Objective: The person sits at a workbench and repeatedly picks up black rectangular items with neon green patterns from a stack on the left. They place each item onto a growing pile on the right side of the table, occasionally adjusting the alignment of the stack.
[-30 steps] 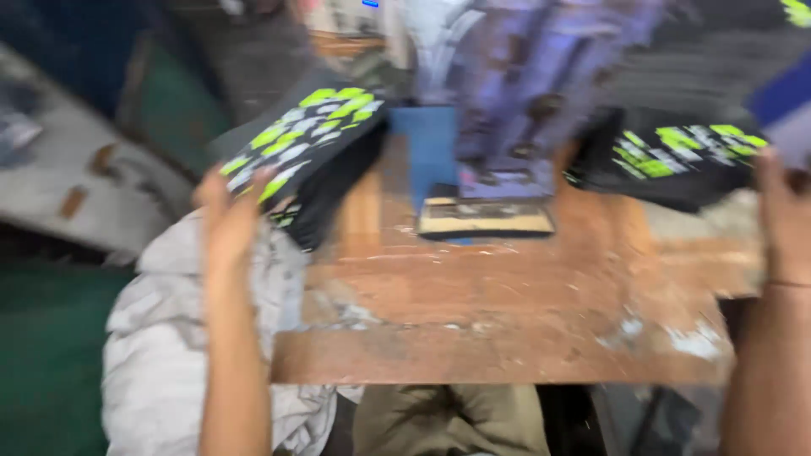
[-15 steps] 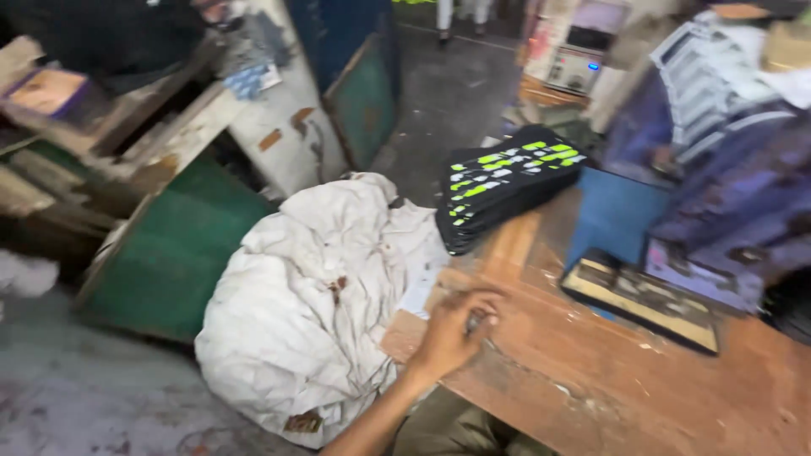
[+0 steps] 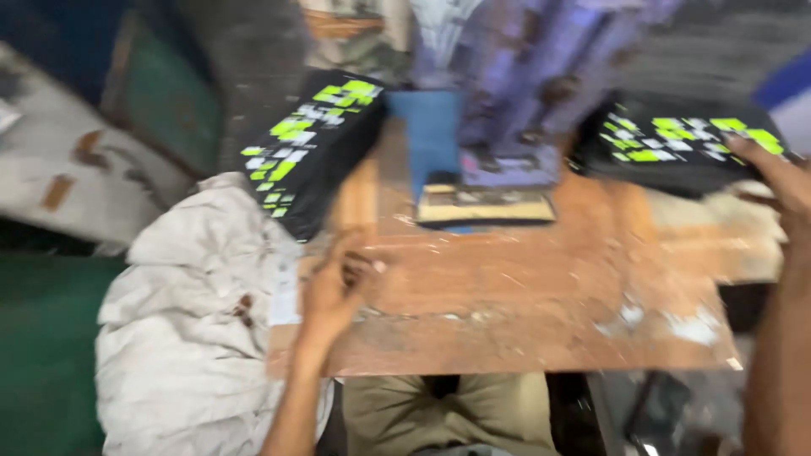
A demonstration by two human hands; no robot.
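Left hand [image 3: 334,291] blurred, grip unclear; right hand [image 3: 781,181] edge-cropped, touching black stack [image 3: 676,152].

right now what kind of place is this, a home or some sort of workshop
Most likely a small workshop, perhaps for printing or pressing. A worn wooden worktable carries a purple machine, with stacks of black pieces printed in green and white on either side, and a full white sack beside it.

Whole view smeared by motion blur, right hand [image 3: 781,181] cut off by the right edge, left hand [image 3: 334,291] fingers indistinct, perhaps pinching something small, purple machine [image 3: 541,76] cropped at top, black stacks' [image 3: 308,156] green patterns unreadable
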